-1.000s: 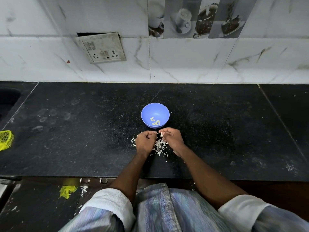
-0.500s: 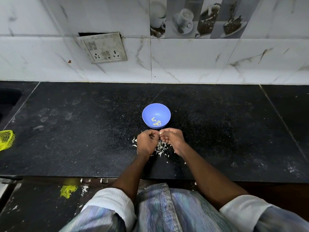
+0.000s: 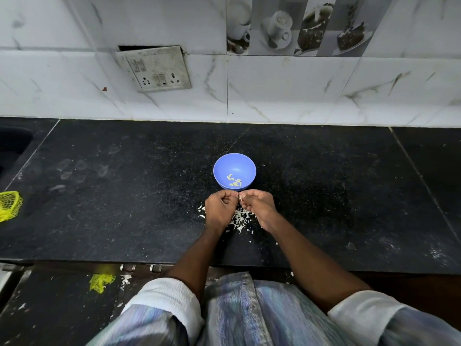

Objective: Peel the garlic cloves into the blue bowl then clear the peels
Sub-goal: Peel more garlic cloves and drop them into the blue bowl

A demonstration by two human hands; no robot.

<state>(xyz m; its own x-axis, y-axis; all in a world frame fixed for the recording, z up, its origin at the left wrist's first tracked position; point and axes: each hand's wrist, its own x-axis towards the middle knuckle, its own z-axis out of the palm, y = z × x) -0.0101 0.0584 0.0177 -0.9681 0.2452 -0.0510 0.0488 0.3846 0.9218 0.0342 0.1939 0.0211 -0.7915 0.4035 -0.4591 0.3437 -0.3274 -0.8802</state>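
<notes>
White marble-patterned wall tiles [image 3: 287, 91] rise behind a black speckled worktop [image 3: 124, 196], with a grubby switch-and-socket plate [image 3: 154, 68] hanging askew on the wall and a strip of tiles printed with cups and desserts [image 3: 299, 26] higher up to the right. Near the middle of the worktop, closer to its front edge than to the wall, stands the blue bowl [image 3: 234, 166], upright, with a few pale peeled garlic cloves [image 3: 234, 182] lying in its bottom. Just in front of the bowl the person's two hands meet, both held a little above the surface: the left hand [image 3: 219, 208] has its fingers curled in, and the right hand [image 3: 259, 206] likewise, and their fingertips come together on a small pale garlic clove [image 3: 240, 196] pinched between them; it is too small to tell how much skin remains on it. Under and between the hands lies a scatter of white peels [image 3: 240, 219], spread toward the front edge of the worktop, with a few stray flakes left of the left hand. At the far left edge of the worktop sits a yellow net bag [image 3: 8, 206], partly cut off by the frame. Below the front edge, a scrap of yellow netting [image 3: 101, 282] and more white flakes lie on a dark lower surface. White rolled sleeves [image 3: 169, 300] and a striped shirt fill the bottom of the view.
</notes>
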